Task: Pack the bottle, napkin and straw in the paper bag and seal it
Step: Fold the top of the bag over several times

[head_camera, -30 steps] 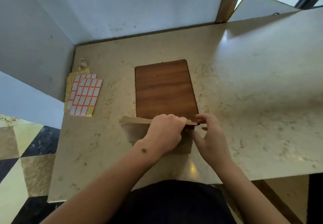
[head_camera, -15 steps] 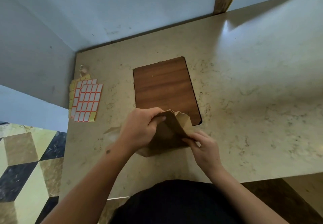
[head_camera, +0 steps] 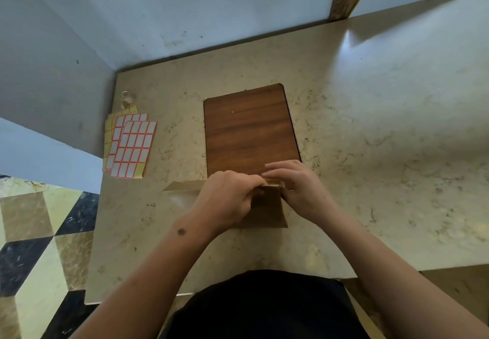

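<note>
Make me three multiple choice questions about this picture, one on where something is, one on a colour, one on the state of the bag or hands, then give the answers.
1. Where do the sticker sheets lie?
A. left of the wooden board
B. on the board
C. right of the board

2. What colour are the borders of the white stickers?
A. blue
B. orange-red
C. green

3. What are the left hand and right hand doing?
A. resting flat on the counter
B. holding one sticker sheet
C. both gripping the top of the paper bag

Answers: 1 A, the sheets sit near the counter's left edge. 2 B, the frames look orange-red. 3 C, both hands' fingers curl over the bag's folded top edge.
</note>
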